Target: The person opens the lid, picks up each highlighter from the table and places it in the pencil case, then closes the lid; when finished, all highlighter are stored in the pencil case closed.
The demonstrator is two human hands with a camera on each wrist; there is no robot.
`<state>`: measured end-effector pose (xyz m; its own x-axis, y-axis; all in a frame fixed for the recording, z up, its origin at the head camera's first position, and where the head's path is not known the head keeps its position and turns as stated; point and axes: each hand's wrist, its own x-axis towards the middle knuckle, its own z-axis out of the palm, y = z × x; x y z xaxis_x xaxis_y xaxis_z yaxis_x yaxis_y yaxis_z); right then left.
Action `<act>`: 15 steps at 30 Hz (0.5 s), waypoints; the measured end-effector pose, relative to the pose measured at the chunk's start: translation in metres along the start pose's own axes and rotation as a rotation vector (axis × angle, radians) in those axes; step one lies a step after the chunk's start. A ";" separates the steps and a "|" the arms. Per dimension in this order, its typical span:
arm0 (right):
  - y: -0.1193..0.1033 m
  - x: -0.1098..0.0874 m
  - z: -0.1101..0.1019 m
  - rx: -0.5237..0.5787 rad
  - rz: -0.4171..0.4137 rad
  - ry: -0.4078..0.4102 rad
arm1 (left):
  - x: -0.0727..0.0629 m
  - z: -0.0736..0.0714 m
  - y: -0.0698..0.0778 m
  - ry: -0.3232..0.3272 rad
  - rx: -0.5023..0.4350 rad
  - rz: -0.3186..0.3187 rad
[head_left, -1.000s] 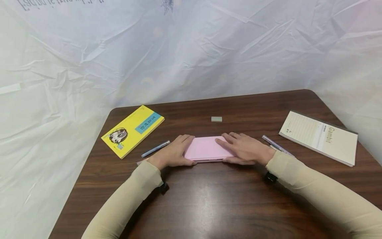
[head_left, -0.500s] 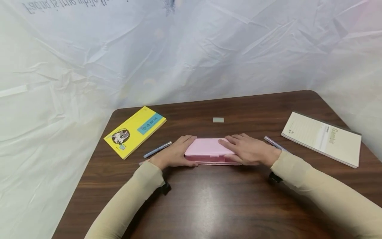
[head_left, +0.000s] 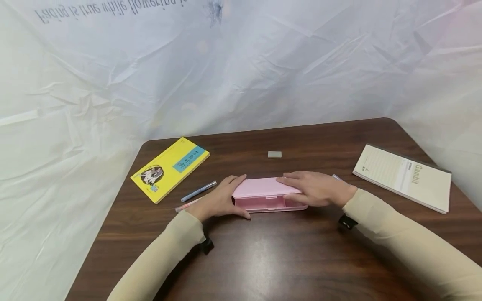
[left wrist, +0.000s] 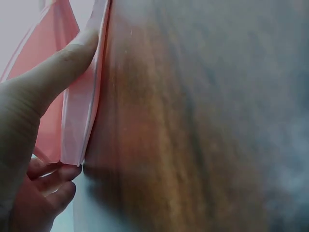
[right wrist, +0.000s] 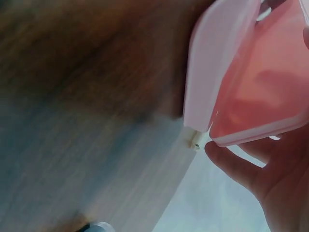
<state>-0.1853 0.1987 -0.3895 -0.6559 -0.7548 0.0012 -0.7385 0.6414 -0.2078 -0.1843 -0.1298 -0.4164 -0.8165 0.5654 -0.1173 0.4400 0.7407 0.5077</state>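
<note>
A pink pencil case lies on the table between both hands, its lid tilted partly up at the front. Through the gap its pink inside shows, with a divider near the right end. My left hand holds the left end of the case; in the left wrist view the thumb lies along the front wall of the base and fingertips are at its end. My right hand grips the right end of the lid, fingers on top and thumb under its front edge. The back of the case is hidden in the head view.
A grey eraser lies behind the case. To the left are a yellow notebook, a blue pen and a reddish pen. At right are a cream notebook and a pen partly hidden behind the right wrist.
The pencil case's lid was down one second ago; its front edge has risen with my right hand, and the gap has widened. My left hand stays at the left end.
</note>
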 end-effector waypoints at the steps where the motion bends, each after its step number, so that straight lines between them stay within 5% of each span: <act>1: 0.001 0.001 -0.001 0.014 -0.001 -0.003 | -0.002 0.000 -0.001 0.008 -0.010 -0.003; 15: 0.023 0.018 -0.027 0.241 0.065 0.040 | -0.007 0.003 -0.006 0.081 -0.172 -0.046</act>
<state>-0.2183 0.2037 -0.3675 -0.7102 -0.7037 0.0183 -0.6390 0.6336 -0.4363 -0.1799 -0.1373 -0.4214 -0.8645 0.4965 -0.0785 0.3369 0.6882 0.6426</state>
